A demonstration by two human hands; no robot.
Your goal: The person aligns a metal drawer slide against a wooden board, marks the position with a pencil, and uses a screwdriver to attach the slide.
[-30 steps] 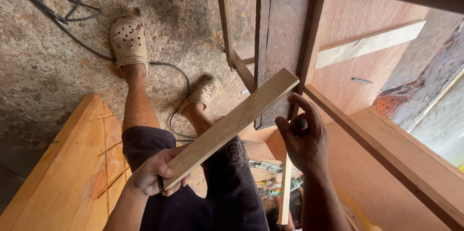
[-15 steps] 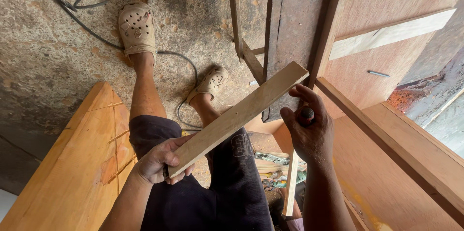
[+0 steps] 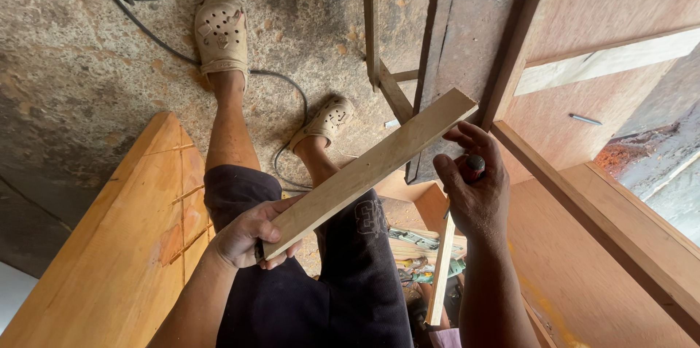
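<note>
**Slat held between two hands**

The left hand (image 3: 251, 237) grips the near end of a pale wooden slat (image 3: 368, 171), fingers curled around it. The slat slants up and away to the right hand (image 3: 474, 189), which is closed on a dark-tipped tool (image 3: 475, 166), its fingers just touching the slat's far end.

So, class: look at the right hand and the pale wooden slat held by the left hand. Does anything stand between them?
Nothing visible does. The left hand grips the lower end of the wooden slat. The right hand, wrapped around a dark-handled tool with a red band, sits just beside the slat's upper end, with only open air between its fingertips and the wood.
</note>
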